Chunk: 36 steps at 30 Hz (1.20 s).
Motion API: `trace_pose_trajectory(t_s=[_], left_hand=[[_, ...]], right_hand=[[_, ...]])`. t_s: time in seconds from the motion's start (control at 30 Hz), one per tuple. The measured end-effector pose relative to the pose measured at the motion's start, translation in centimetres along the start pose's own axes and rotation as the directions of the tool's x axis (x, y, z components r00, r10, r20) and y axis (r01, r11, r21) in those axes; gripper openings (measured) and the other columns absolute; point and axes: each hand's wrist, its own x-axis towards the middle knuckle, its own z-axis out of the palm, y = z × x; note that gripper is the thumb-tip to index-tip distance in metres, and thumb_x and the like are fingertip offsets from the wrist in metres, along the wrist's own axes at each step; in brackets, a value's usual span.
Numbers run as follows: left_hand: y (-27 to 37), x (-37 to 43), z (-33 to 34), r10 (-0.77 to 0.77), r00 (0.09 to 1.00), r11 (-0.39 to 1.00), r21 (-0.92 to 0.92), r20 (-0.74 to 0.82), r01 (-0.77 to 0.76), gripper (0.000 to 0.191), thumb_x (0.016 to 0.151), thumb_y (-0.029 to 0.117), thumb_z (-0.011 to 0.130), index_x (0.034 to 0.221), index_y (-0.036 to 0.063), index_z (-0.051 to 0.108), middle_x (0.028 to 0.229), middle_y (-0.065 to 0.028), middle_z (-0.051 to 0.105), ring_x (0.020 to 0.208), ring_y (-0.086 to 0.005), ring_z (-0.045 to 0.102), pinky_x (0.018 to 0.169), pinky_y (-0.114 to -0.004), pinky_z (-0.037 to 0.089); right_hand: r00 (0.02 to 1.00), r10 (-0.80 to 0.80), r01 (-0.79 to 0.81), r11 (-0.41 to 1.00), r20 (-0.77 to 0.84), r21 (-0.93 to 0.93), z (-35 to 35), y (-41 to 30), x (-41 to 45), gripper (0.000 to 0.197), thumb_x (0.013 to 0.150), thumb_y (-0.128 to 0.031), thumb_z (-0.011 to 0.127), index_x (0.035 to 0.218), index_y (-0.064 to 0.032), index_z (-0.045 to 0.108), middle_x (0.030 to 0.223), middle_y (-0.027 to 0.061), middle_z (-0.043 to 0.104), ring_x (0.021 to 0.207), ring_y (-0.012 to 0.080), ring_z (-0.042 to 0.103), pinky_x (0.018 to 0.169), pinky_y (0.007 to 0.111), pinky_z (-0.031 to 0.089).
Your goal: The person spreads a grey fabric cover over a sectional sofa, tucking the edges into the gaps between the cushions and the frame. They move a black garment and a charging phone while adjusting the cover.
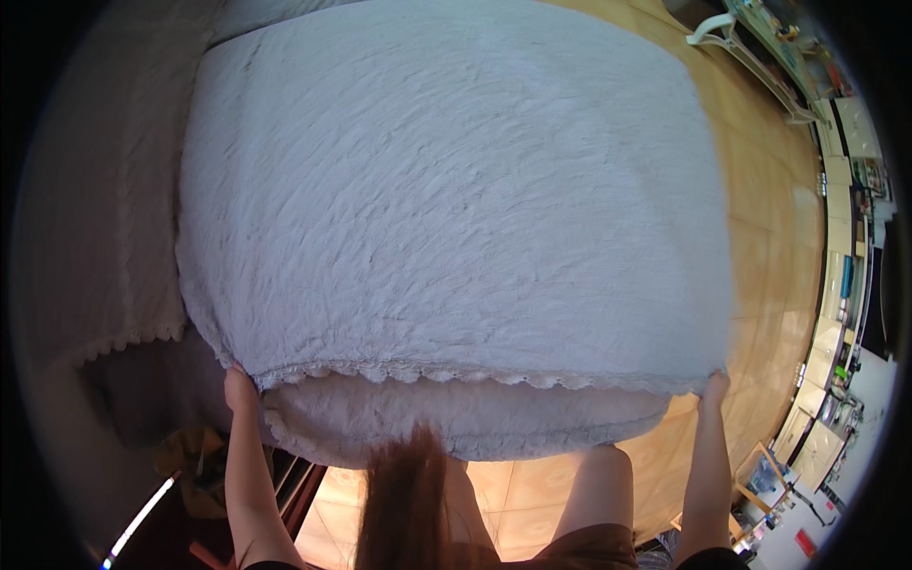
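A large white plush cover [456, 214] with a scalloped trim [427, 373] along its near edge spreads out before me. My left hand [241, 388] grips its near left corner, and my right hand [714, 388] grips the near right corner. Between my hands the trimmed edge hangs almost level. Beneath it shows a second plush layer [484, 413] with its own scalloped border; whether this is part of the same cover I cannot tell. Whatever lies under the cover is hidden. My knees are just below the lower layer, and a lock of hair partly blocks the view.
On the left is a sofa [135, 399] draped with a beige scalloped cover [107, 214]. Glossy tiled floor [769, 263] runs along the right, up to low cream cabinets [830, 285]. A white curved furniture leg [748, 64] stands at top right, a wooden frame [762, 477] at lower right.
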Motion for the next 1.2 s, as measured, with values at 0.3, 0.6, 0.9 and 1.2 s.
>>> trace_pose_trajectory(t_s=[0.3,0.6,0.9,1.2], left_hand=[[0.2,3.0,6.6,-0.03,0.999,0.993,0.11,-0.022,0.032,0.043,0.091,0.033,0.029,0.085,-0.0013,0.054,0.084,-0.022,0.06,0.078,-0.0378,0.058,0.068,-0.047,0.045],[0.2,3.2,5.9,-0.072,0.997,0.993,0.093,-0.019,0.074,0.044,0.09,0.033,0.031,0.085,-0.003,0.056,0.084,-0.0232,0.06,0.077,-0.0396,0.058,0.067,-0.047,0.046],[-2.5,3.4,1.6,0.182,0.975,0.929,0.303,0.128,-0.213,0.041,0.092,0.028,0.026,0.089,0.0003,0.057,0.09,-0.0187,0.06,0.084,-0.0353,0.058,0.071,-0.044,0.046],[-2.9,3.2,5.8,0.153,0.985,0.906,0.387,0.079,-0.171,0.018,0.084,0.012,0.04,0.087,0.0031,0.055,0.088,-0.0157,0.058,0.078,-0.0313,0.059,0.063,-0.041,0.049]], right_hand=[[0.987,0.157,-0.158,0.984,-0.016,-0.079,8.8,11.8,6.0,0.019,0.075,-0.015,0.047,0.084,0.0003,0.053,0.076,0.009,0.053,0.064,0.0206,0.052,0.048,0.035,0.04],[0.907,0.412,-0.404,0.804,0.081,0.435,9.4,1.1,1.8,0.038,0.072,-0.015,0.049,0.097,0.0133,0.052,0.092,0.0159,0.058,0.086,0.0271,0.057,0.068,0.036,0.047],[0.988,-0.152,0.155,0.891,0.041,-0.427,1.9,-2.4,-4.0,0.038,0.075,-0.005,0.036,0.108,0.0062,0.052,0.102,0.0222,0.057,0.096,0.0305,0.055,0.083,0.034,0.041],[0.977,-0.214,0.17,0.702,0.023,-0.691,7.7,-0.2,-3.0,0.034,0.076,-0.009,0.038,0.101,0.0096,0.052,0.093,0.0249,0.059,0.09,0.035,0.056,0.078,0.039,0.043]])
